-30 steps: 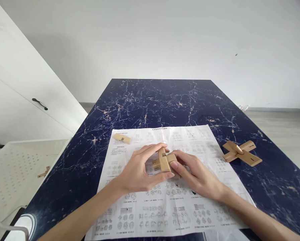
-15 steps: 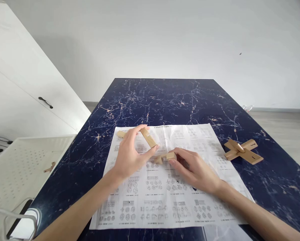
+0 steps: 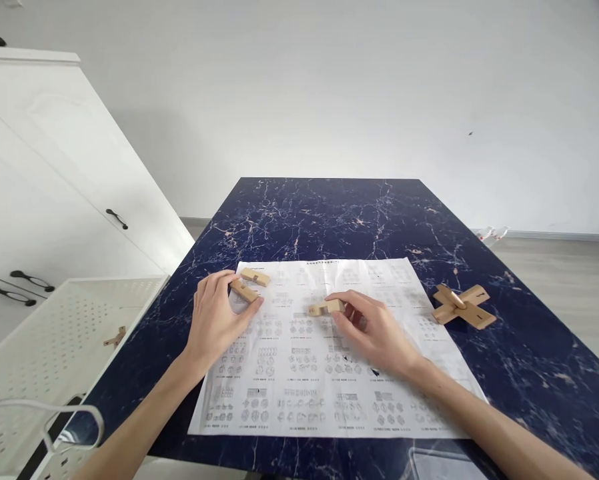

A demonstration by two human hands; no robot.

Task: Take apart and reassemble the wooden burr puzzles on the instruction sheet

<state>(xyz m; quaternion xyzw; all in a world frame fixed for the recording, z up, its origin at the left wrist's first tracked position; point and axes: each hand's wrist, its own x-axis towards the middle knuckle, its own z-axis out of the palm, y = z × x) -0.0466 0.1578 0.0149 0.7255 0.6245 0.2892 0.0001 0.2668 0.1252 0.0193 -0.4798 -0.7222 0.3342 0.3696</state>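
Note:
My left hand [image 3: 214, 319] pinches a small wooden bar [image 3: 244, 291] at the left end of a printed instruction sheet [image 3: 304, 373], just in front of another wooden bar [image 3: 255, 277] lying on the paper. My right hand [image 3: 374, 330] holds a notched wooden piece [image 3: 326, 307] by its right end, low over the middle of the sheet. Both hands are closed on their pieces.
The sheet lies on a dark blue marbled table [image 3: 329, 213]. An assembled wooden cross [image 3: 462, 305] rests on the table to the right. A white perforated basket [image 3: 44, 340] with a small wooden piece [image 3: 115, 337] stands at the left, beside a white cabinet [image 3: 54, 180].
The joined wooden pieces came apart. My left hand carried one bar left and down to the sheet's left end beside the lying bar. My right hand kept the other piece near the middle.

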